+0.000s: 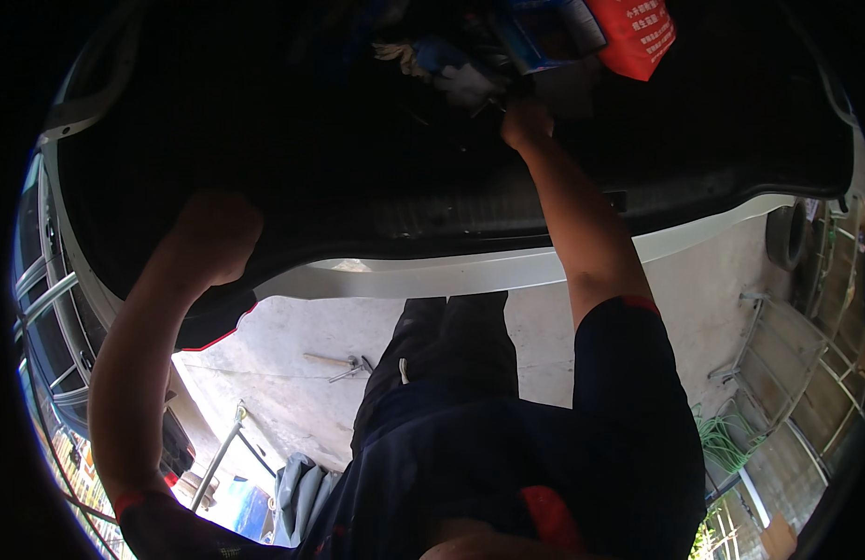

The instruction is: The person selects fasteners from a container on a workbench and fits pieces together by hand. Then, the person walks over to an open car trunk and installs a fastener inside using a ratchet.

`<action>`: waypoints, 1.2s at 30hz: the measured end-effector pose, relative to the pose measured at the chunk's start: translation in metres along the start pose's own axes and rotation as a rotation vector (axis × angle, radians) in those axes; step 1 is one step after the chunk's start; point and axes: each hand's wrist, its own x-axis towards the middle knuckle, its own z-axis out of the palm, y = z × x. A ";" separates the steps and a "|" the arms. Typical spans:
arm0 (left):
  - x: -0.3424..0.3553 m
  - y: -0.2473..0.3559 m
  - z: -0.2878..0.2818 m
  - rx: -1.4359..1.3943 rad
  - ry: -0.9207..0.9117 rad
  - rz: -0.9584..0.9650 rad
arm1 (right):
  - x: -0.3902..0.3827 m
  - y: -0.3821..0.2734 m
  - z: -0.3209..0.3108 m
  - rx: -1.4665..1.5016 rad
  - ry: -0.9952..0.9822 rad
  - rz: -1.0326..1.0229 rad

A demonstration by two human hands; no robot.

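Both arms reach over the open trunk of a car (470, 210), whose inside is very dark. My right hand (528, 123) is deep in the trunk, its fingers closed near a crumpled whitish thing (465, 84). Shadow hides what it grips. A beige cloth-like thing (403, 58) lies to the left of that. Just beyond my right hand are a blue box (549, 37) and a red bag (633, 37). My left hand (220, 233) is curled into a fist above the trunk's near left part; whatever is inside it is hidden.
The pale bumper (451, 273) runs between my body and the trunk. On the concrete floor lies a wooden-handled tool (332, 362). To the right are a tyre (784, 235), a metal frame (778, 350) and tangled green cord (726, 441). Grey cloth (302, 495) hangs at lower left.
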 end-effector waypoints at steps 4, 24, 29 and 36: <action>-0.001 0.001 -0.001 -0.005 0.036 -0.004 | 0.018 0.002 0.011 -0.052 -0.057 -0.015; -0.002 0.002 0.002 -0.035 0.020 0.004 | -0.011 -0.017 -0.022 0.869 -0.501 -0.024; -0.001 0.001 -0.003 -0.026 0.007 0.021 | -0.007 -0.014 0.011 0.708 -0.235 -0.165; -0.002 0.000 -0.012 -0.054 -0.080 0.044 | -0.009 -0.027 0.009 0.292 -0.233 -0.253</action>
